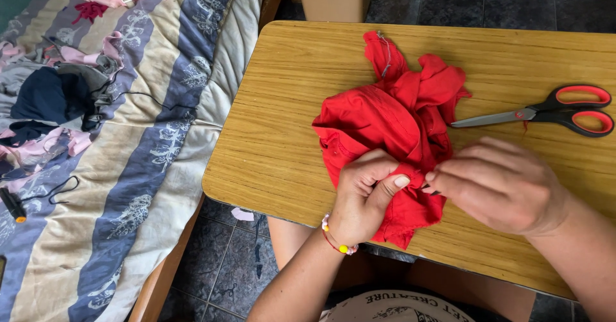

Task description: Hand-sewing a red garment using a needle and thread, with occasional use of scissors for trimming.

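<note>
The person's left hand is closed in a pinching grip on a fold of the red garment, thumb pressed flat along the cloth near its lower edge. The right hand meets it from the other side, fingertips closed around a small dark tool whose tip touches the same fold; what kind of tool it is cannot be told, since only a short end shows.

The two grips sit just beside each other, and the worked spot lies between them. From there the bulk of the garment runs up and away from the person, bunched and twisted, its long axis leaning from the near edge of the bench toward the far side. A narrow strip with pale stitching rises at the far end. The lower corner of the cloth hangs slightly over the near edge of the bench, below the left grip.

The scissors, with red and black handles, lie on the bench beyond the right hand, well apart from the left, blades pointing back toward the garment. The right hand is clearly the nearer one to them.

To the left of the left grip, off the bench, stands a bed with a striped cover and loose clothing on it.
</note>
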